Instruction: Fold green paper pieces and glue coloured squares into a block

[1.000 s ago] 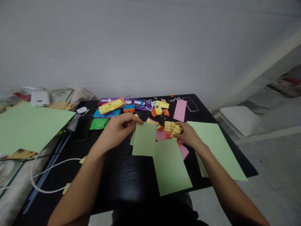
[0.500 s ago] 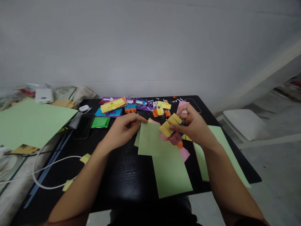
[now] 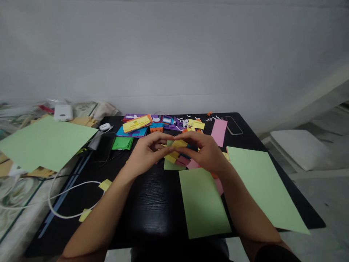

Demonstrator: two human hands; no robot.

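A black tabletop (image 3: 154, 203) with a faint grain stands against a plain grey wall (image 3: 174, 58); a white seat (image 3: 298, 147) is off to the right of the front green sheet (image 3: 205, 205), and a cluttered heap with a white device (image 3: 63, 112) on it lies far to the left of that sheet.

The folded yellow block (image 3: 180, 144) is beyond the front green sheet and a little left of it. The right hand (image 3: 209, 151) has its fingers clamped on the block; the left hand (image 3: 144, 153) meets it there, fingertips nearly together, though I cannot tell whether its fingers grip too.

I count three large green sheets: the front one, one to its right and one far to its left over the heap. Beyond the front sheet lie one pink strip (image 3: 219, 133) and, left of that, one bright green packet (image 3: 122, 143). Two yellow slips (image 3: 105, 185) sit to the left of the front sheet, near a white cable (image 3: 94, 182).

The front sheet stops just short of the tabletop's near edge; the right-hand one pokes past it. The widest open stretch runs left from the front sheet to the left forearm.
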